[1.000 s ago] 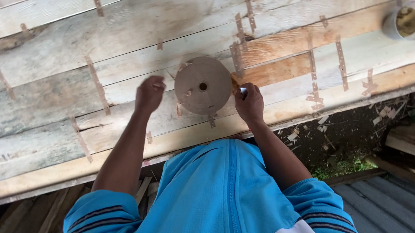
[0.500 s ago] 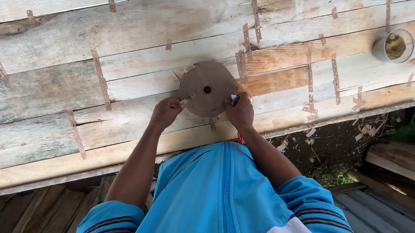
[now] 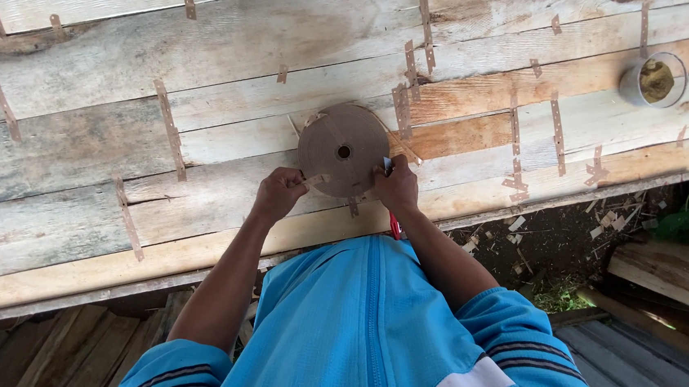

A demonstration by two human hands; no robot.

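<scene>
A flat roll of brown paper tape (image 3: 344, 148) lies on a wide sheet of pale wooden boards (image 3: 208, 52). My left hand (image 3: 279, 194) pinches the loose tape end at the roll's lower left edge. My right hand (image 3: 399, 188) rests against the roll's lower right edge, closed around a small tool with a red handle (image 3: 393, 225); a pale tip shows above the fingers. Many short brown tape strips (image 3: 169, 126) cross the seams between the boards.
A small round cup (image 3: 655, 80) with yellowish content stands on the boards at the far right. Past the boards' near edge are dark soil with scraps (image 3: 537, 241), planks (image 3: 670, 272) at the right and slats (image 3: 37, 349) at the lower left. My blue jacket (image 3: 366, 334) fills the bottom.
My left hand moved right from the bare board to the roll and took hold of the tape end. My right hand stayed at the roll's right edge.
</scene>
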